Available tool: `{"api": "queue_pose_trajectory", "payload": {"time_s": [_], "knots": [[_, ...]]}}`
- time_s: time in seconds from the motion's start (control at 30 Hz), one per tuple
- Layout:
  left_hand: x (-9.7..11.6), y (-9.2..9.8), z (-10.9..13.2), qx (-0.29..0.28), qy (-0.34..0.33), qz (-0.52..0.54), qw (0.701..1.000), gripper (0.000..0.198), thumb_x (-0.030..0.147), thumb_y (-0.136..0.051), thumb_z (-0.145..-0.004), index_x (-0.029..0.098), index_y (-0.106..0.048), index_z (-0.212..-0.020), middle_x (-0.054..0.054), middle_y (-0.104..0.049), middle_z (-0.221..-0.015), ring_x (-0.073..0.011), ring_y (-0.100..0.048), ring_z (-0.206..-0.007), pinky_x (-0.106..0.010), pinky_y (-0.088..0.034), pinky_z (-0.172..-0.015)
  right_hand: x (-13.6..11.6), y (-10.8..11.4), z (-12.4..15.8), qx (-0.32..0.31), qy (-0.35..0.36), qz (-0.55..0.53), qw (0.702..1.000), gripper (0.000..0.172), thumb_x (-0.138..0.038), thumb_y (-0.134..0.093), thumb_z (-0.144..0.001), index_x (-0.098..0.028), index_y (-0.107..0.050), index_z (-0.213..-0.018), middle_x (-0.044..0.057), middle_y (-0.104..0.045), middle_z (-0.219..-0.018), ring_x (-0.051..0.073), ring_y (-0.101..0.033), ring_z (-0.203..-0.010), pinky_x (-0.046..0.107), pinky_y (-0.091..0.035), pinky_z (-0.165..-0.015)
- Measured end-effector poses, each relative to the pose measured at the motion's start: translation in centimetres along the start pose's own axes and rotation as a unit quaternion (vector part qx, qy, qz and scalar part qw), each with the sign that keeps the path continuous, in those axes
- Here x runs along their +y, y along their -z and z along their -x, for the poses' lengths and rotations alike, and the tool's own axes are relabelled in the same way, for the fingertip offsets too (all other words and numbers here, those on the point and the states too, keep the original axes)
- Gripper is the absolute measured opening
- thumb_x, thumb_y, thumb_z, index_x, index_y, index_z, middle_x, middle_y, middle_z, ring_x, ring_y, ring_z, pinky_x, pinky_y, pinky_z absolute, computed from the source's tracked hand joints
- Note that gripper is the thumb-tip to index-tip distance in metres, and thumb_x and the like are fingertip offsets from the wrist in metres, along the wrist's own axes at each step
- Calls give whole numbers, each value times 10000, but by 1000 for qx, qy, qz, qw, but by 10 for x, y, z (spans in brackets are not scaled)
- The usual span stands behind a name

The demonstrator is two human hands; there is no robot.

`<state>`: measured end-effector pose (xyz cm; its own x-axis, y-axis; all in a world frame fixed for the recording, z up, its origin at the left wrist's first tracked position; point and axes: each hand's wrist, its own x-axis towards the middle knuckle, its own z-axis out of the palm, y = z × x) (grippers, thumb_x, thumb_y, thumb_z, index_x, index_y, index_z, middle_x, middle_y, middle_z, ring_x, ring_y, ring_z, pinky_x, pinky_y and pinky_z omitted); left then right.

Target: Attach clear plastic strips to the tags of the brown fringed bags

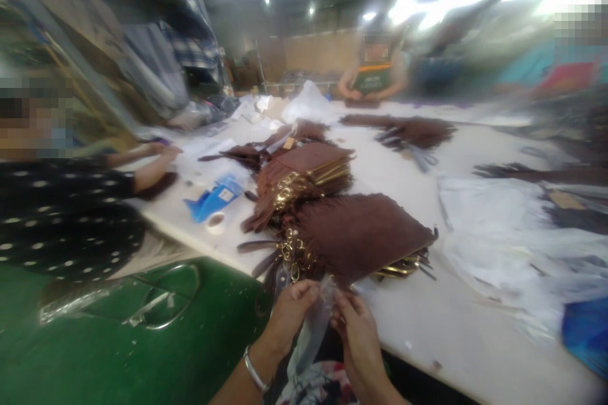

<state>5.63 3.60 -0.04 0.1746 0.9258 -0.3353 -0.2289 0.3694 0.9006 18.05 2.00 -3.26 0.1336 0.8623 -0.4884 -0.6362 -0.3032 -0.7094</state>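
My left hand [291,316] and my right hand [357,329] meet at the near edge of a white table [427,323]. Both pinch a strip of clear plastic film [311,329] that hangs down between them. A silver bangle sits on my left wrist. Just beyond my fingers lies a stack of brown fringed bags [361,234] with gold chains [292,253] and gold clasps. A second stack of the same brown bags [308,171] stands behind it.
A person in a black dotted top [66,215] works at the left, with blue packaging [213,197] and a tape roll [216,223] nearby. Another person [375,76] sits at the far end. White plastic sheets [503,234] cover the right. A green surface [142,335] lies below left.
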Motion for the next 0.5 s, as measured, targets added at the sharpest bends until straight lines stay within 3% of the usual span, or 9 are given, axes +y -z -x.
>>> {"api": "queue_pose_trajectory", "payload": {"time_s": [0.2,0.37,0.5], "knots": [[1,-3,3,26,3,28,999,339,364,-768,-703,138,-683,-942,-70,-716,-817,-179,-630,-694,-283,-467,-692,-1,-4,-1,-4,2,-17,1000,407,-400,-809,-629,-178,-604,-901,-89,-488,-537,52,-401,-458,151,-351,-427],[-9,-8,-1,68,4,48,997,253,338,-757,-695,145,-619,-782,-16,-649,-642,-136,-570,-555,-244,-419,-563,4,10,0,-42,14,85,995,501,-525,-754,-661,-172,-596,-980,-78,-489,-506,82,-405,-436,189,-331,-408],[-14,-13,-3,109,-9,9,994,228,319,-752,-691,156,-620,-778,13,-613,-629,-113,-519,-546,-218,-365,-526,1,16,12,-57,16,155,986,513,-603,-718,-646,-179,-597,-909,-72,-470,-494,104,-409,-438,218,-345,-416]]}}
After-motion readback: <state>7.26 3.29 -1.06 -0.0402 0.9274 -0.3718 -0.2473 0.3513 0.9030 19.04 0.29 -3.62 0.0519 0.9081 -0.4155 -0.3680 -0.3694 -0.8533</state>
